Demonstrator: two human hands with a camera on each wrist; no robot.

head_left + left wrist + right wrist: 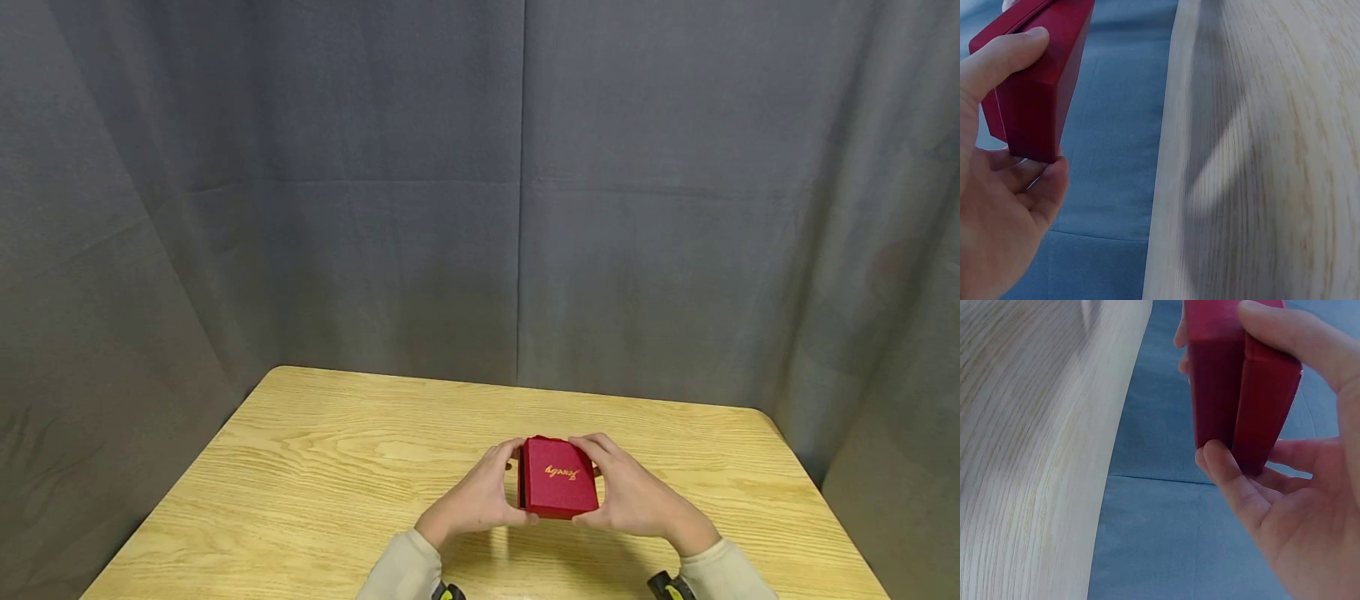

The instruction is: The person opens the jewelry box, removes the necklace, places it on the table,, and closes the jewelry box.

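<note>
A small red jewelry box (561, 492), with gold lettering upside down on its top, is held by both hands above the table. The left hand (480, 497) grips its left side, thumb along the near edge and fingers at the far one. On the opposite side the right hand (636, 497) grips it likewise. A seam between lid and base runs along the box (1216, 394) in the right wrist view, the two parts at a slight angle. The left wrist view shows the thumb pressed on the box (1038, 106) and fingertips at its other edge. The inside is hidden.
The light wooden table (360, 467) lies beneath the hands, with their shadows falling on it. Dark grey-blue curtains (390, 250) hang behind the table and along both sides. Black bands (670, 586) sit at both wrists below light sleeves.
</note>
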